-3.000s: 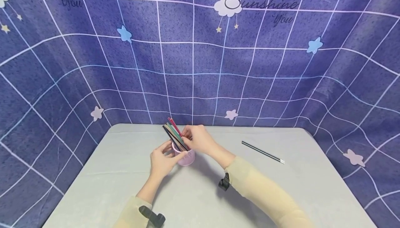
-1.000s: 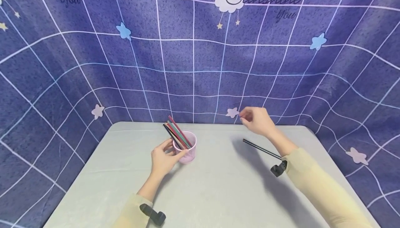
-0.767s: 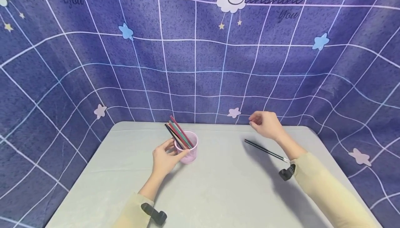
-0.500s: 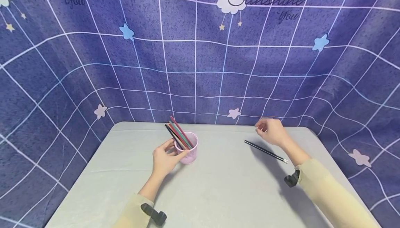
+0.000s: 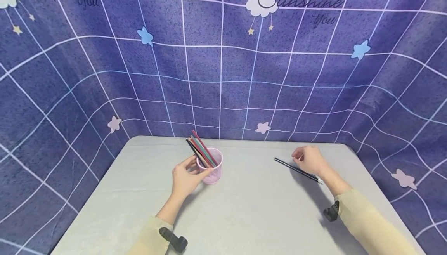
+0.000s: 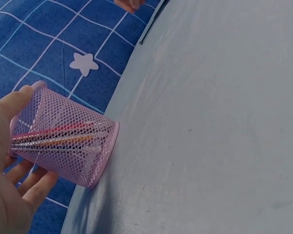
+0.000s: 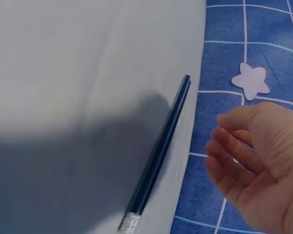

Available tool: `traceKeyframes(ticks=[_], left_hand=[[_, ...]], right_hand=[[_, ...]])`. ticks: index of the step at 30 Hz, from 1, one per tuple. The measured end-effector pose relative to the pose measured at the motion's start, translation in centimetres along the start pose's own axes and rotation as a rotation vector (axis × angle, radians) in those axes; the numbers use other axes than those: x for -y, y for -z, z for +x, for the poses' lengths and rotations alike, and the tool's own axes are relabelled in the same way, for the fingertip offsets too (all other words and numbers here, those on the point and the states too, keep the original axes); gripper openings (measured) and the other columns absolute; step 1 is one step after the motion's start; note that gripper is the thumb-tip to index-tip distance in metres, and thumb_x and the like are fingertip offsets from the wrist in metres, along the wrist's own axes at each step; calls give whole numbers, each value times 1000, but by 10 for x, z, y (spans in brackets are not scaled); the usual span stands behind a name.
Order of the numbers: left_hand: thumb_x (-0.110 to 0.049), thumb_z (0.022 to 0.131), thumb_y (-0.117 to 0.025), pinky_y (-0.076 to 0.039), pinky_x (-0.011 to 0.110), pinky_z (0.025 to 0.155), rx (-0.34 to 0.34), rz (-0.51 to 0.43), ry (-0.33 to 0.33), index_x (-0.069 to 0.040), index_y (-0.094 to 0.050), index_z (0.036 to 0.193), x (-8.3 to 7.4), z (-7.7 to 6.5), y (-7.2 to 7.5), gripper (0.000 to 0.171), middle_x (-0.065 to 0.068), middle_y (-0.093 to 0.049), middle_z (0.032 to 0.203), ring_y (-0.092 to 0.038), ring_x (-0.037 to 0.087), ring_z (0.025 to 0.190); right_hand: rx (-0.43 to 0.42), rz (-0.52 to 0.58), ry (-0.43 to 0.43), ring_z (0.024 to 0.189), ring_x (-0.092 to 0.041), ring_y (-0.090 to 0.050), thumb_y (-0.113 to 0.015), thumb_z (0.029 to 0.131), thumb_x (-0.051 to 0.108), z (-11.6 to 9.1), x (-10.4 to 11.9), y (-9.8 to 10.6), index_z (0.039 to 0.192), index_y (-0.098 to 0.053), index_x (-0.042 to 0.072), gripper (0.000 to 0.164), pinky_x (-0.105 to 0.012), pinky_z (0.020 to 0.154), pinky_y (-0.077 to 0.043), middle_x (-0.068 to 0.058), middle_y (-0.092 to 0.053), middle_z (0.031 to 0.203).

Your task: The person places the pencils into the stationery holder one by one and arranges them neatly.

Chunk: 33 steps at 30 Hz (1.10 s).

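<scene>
My left hand (image 5: 185, 178) grips the rim of a pink mesh pencil cup (image 5: 213, 176), thumb on the near side and fingers round the left. Several coloured pencils (image 5: 201, 150) lean leftward in the cup, red, green and black among them. In the left wrist view their lower ends show through the mesh (image 6: 63, 117). Over on the right, two dark pencils (image 7: 157, 156) lie side by side on the table, silvery-white ends toward me. Just above them hovers my right hand (image 5: 310, 161), fingers loosely bent and holding nothing, as the right wrist view (image 7: 263, 161) shows.
A pale grey cloth covers the table (image 5: 244, 208). Behind it and along both sides hangs a blue-purple curtain (image 5: 237, 68) with a white grid, stars and clouds. Each wrist wears a small black camera mount (image 5: 173, 239).
My right hand was at the pencils in the cup; it has since moved right and then lowered over the two dark pencils. My left hand keeps its grip on the cup.
</scene>
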<state>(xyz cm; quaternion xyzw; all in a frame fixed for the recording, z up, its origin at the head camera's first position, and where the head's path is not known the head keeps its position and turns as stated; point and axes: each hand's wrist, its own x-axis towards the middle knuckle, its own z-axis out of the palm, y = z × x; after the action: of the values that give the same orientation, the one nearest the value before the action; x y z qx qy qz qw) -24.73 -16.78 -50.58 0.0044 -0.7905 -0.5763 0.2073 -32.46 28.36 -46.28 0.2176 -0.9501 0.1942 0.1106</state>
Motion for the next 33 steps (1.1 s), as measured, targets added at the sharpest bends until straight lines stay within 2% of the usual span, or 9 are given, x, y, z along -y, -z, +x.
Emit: traceKeyframes(ticks=[7,13,16,21,26,29,33], left_hand=[[-18,69,-103,-70,42,88,-4,-2,10,2,-73,129,1,0,-1,70,23,-79,116,-78,41,107],[-18,69,-102,-70,43,88,1,-4,6,2,-72,130,1,0,-1,72,25,-79,117,-78,41,108],[-18,69,-102,-70,44,88,2,-6,4,3,-72,131,0,0,-1,72,25,-79,117,-78,42,108],[-18,69,-102,-70,44,88,-1,-6,-1,3,-72,130,1,0,-2,70,25,-79,116,-78,42,108],[-18,69,-102,-70,45,88,-4,-9,-8,3,-73,129,1,0,-2,69,24,-79,115,-78,42,107],[-17,69,-102,-70,43,87,-9,-5,-10,3,-73,129,2,0,-2,69,23,-79,115,-78,41,107],[-17,70,-101,-71,40,85,-11,-2,-10,2,-73,128,3,1,-2,68,23,-80,114,-79,41,105]], right_hand=[[5,-18,-1,65,-10,-67,-78,86,5,-7,-3,-11,89,-78,4,4,-32,63,-60,0,-76,73],[57,-91,-21,75,-24,-73,-78,82,6,-13,-4,-20,85,-77,7,4,-47,74,-65,-2,-77,77],[66,-102,-32,78,-27,-73,-79,81,5,-15,-4,-24,85,-77,8,6,-50,77,-65,-3,-77,79],[53,-102,-20,70,-19,-68,-79,78,3,-16,-4,-27,80,-74,9,8,-44,69,-64,0,-74,74],[61,-125,-32,64,-15,-59,-78,77,1,-16,2,-25,73,-68,12,16,-36,60,-57,3,-67,67],[89,-155,-45,63,-15,-55,-76,78,-2,-16,8,-22,71,-64,14,21,-33,56,-52,3,-63,66],[144,-195,-54,64,-16,-55,-72,79,-5,-16,14,-21,73,-63,12,20,-32,56,-53,2,-62,68]])
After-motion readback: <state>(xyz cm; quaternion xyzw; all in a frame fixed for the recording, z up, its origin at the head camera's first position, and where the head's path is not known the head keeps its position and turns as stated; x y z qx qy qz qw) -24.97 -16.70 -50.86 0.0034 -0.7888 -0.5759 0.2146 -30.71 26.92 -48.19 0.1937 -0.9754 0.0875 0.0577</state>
